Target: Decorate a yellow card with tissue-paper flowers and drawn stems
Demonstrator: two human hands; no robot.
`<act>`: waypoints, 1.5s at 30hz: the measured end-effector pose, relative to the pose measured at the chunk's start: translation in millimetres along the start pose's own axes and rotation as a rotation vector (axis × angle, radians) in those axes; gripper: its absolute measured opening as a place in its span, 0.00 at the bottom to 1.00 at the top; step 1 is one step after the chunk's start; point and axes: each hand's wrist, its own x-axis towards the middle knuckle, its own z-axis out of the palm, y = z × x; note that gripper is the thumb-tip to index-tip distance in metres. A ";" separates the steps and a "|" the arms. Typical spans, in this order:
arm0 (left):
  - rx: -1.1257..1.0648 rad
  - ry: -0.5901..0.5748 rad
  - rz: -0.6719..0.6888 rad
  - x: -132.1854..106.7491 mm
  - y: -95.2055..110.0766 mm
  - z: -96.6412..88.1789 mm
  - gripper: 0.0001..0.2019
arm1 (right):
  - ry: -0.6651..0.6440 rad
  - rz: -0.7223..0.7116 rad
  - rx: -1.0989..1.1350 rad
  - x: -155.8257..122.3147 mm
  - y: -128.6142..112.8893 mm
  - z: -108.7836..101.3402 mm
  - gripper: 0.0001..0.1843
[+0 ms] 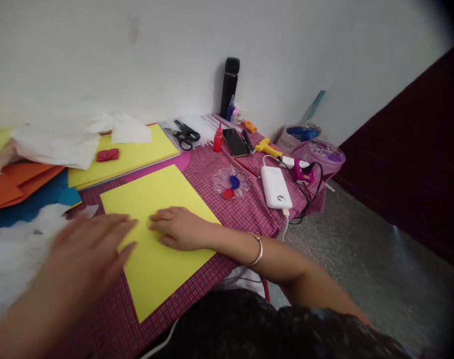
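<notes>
A yellow sheet of paper (163,271) lies at a slant on the checked tablecloth (234,214). Flat on its middle rests my right hand (180,228), fingers stretched out to the left, with a bracelet on the wrist. My left hand (94,249) is at the sheet's left edge, blurred by motion, its fingers extended; whether it touches the paper I cannot tell. Neither hand holds anything. Beyond the sheet is a clear palette (216,183) with blue and red paint in it.
Scissors (184,134), a red paint bottle (218,138), a phone (236,143) and a white power bank (275,187) with cables lie farther back. Yellow sheets (137,158), a folded red paper (108,155), orange paper (25,184) and white tissues (23,237) crowd the left.
</notes>
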 end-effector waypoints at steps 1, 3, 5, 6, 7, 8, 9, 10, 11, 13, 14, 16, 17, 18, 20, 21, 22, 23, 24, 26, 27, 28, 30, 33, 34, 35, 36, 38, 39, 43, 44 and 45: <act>0.011 0.024 0.125 4.6 24.7 6.7 0.17 | 0.000 -0.011 0.028 -0.9 1.5 -2.3 0.20; 0.016 0.079 0.249 9.6 61.2 24.1 0.18 | 0.020 0.008 0.069 -7.3 7.4 -10.8 0.19; -0.017 0.044 0.297 8.1 79.2 40.2 0.19 | 0.110 0.130 0.065 -22.2 18.4 -25.7 0.18; -0.045 0.013 0.299 5.5 82.6 46.0 0.19 | 0.206 0.221 0.051 -33.2 25.9 -35.3 0.18; -0.078 -0.029 0.292 2.6 83.3 50.0 0.19 | 0.301 0.313 0.041 -46.3 34.6 -45.8 0.17; -0.108 -0.069 0.276 0.0 82.5 52.2 0.19 | 0.369 0.402 0.026 -60.9 44.1 -56.7 0.17; -0.133 -0.106 0.254 -1.9 80.8 53.1 0.18 | 0.448 0.511 -0.015 -76.1 54.3 -67.6 0.18; -0.153 -0.137 0.232 -2.8 79.2 52.9 0.18 | 0.495 0.631 -0.073 -90.7 64.7 -77.9 0.18; -0.168 -0.160 0.217 -2.8 77.8 52.1 0.18 | 0.508 0.740 -0.129 -103.7 75.1 -87.1 0.18; -0.189 -0.181 0.204 -1.1 77.0 50.1 0.17 | 0.454 0.899 -0.256 -121.7 95.1 -101.6 0.17; -0.196 -0.179 0.205 -0.1 77.4 49.3 0.17 | 0.376 0.940 -0.317 -125.8 104.1 -106.4 0.17; -0.203 -0.176 0.198 1.0 79.0 48.9 0.17 | 0.206 0.964 -0.398 -125.8 119.4 -111.5 0.17; -0.204 -0.178 0.192 1.0 79.8 49.1 0.17 | 0.138 0.961 -0.417 -123.1 125.4 -112.1 0.17; -0.203 -0.184 0.187 0.6 80.5 49.6 0.17 | 0.089 0.956 -0.426 -119.8 130.1 -111.8 0.16; -0.197 -0.199 0.180 -0.9 81.4 50.6 0.18 | 0.040 0.956 -0.432 -114.0 136.7 -110.1 0.15; -0.191 -0.206 0.179 -1.7 81.6 51.0 0.18 | 0.022 0.959 -0.439 -112.3 139.0 -109.4 0.15; -0.185 -0.212 0.182 -2.3 81.6 51.3 0.18 | 0.005 0.961 -0.443 -111.4 140.8 -109.2 0.15; -0.181 -0.217 0.183 -2.8 81.6 51.5 0.19 | -0.011 0.959 -0.443 -111.3 142.3 -109.5 0.15; -0.180 -0.219 0.184 -3.0 81.5 51.5 0.19 | -0.027 0.954 -0.438 -111.3 143.7 -110.5 0.14; -0.188 -0.229 0.186 -2.8 81.2 51.2 0.19 | -0.055 0.939 -0.419 -110.5 146.0 -113.7 0.14; -0.195 -0.233 0.186 -2.5 81.2 50.9 0.19 | -0.065 0.933 -0.410 -108.9 147.0 -115.5 0.14; -0.202 -0.238 0.185 -2.2 81.2 50.5 0.19 | -0.072 0.928 -0.402 -106.1 147.7 -117.3 0.14; -0.212 -0.240 0.179 -1.6 81.5 50.0 0.18 | -0.080 0.927 -0.392 -97.0 148.9 -119.7 0.15; -0.217 -0.222 0.164 -1.6 82.0 50.2 0.18 | -0.067 0.939 -0.380 -75.6 150.2 -119.9 0.16; -0.217 -0.212 0.162 -1.8 81.9 50.7 0.18 | -0.056 0.945 -0.375 -67.4 150.8 -119.1 0.16; -0.216 -0.198 0.165 -2.0 81.8 51.3 0.18 | -0.041 0.951 -0.370 -59.3 151.3 -117.9 0.16; -0.213 -0.183 0.171 -2.2 81.5 51.9 0.18 | -0.020 0.956 -0.365 -51.5 151.9 -116.5 0.17; -0.199 -0.158 0.190 -2.5 80.3 53.0 0.18 | 0.032 0.962 -0.355 -38.8 152.9 -113.1 0.17; -0.189 -0.152 0.200 -2.5 79.5 53.5 0.18 | 0.063 0.963 -0.349 -34.5 153.1 -111.3 0.17; -0.153 -0.137 0.218 -2.3 76.8 55.6 0.17 | 0.174 0.966 -0.321 -35.6 151.8 -106.3 0.16; -0.151 -0.130 0.221 -2.3 76.6 56.2 0.17 | 0.197 0.969 -0.317 -40.3 151.4 -106.4 0.16; -0.151 -0.123 0.226 -2.3 76.9 56.7 0.17 | 0.218 0.976 -0.316 -46.3 151.2 -107.2 0.17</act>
